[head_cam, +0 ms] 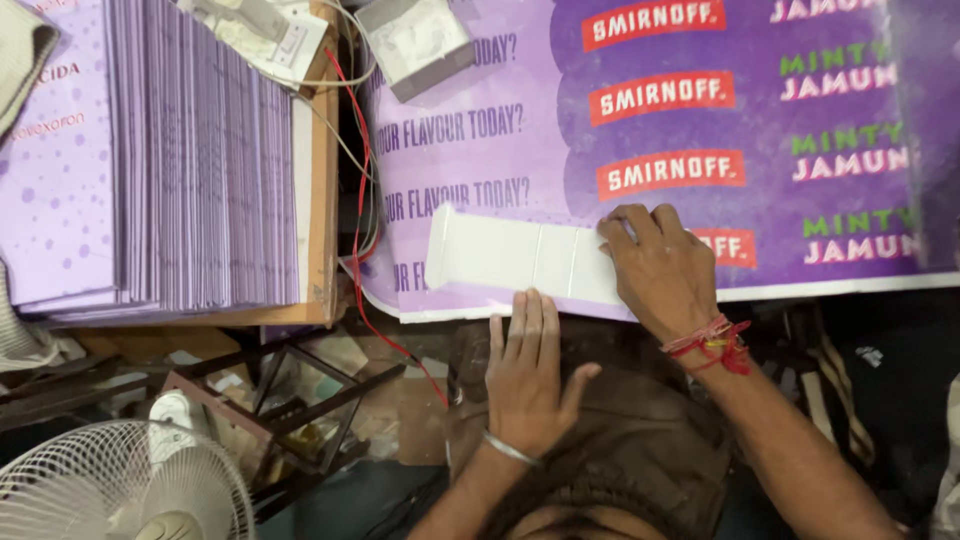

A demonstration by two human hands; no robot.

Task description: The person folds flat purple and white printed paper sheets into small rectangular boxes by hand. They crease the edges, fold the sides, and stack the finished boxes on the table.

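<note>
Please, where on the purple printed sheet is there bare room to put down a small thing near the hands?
The purple printed sheet lies bare above the right hand and out to its right. A smaller patch sits between the white creased card and the grey packet. It is crowded on the left: the stacked purple sheets and red wire.

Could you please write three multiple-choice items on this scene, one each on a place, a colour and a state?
1. Where does the white folded card lie?
A. On the purple printed sheet
B. On the fan
C. On the floor

2. What colour is the thread band on the right wrist?
A. Blue
B. Red
C. Green

3. How is the left hand held?
A. Clenched in a fist
B. Gripping a wire
C. Flat, fingers stretched out

Answers: 1 A, the card rests on the sheet under the right hand; 2 B, the threads are red; 3 C, the palm lies open by the card's near edge.
</note>
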